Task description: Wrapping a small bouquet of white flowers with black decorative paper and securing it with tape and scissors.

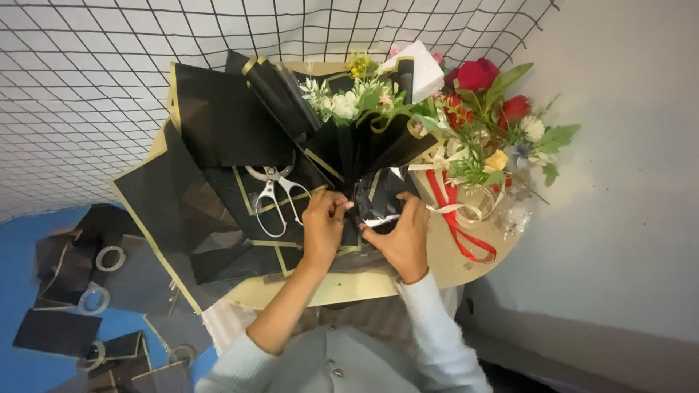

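While both hands pinch its base, the black-wrapped bouquet [364, 138] fans away above them.
Left hand [322, 222] and right hand [400, 236] grasp the wrap; scissors [275, 195] lie just left.

Around the counter: tools, flowers, scraps

White scissors [275, 195] lie on black sheets; red roses [489, 84] and a red ribbon [457, 222] are right; tape rolls [109, 258] lie on the blue floor [18, 255].

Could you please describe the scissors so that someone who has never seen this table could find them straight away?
On the round table, look left of the left hand. The scissors lie on black, gold-edged wrapping sheets; they alone there are white-handled metal.
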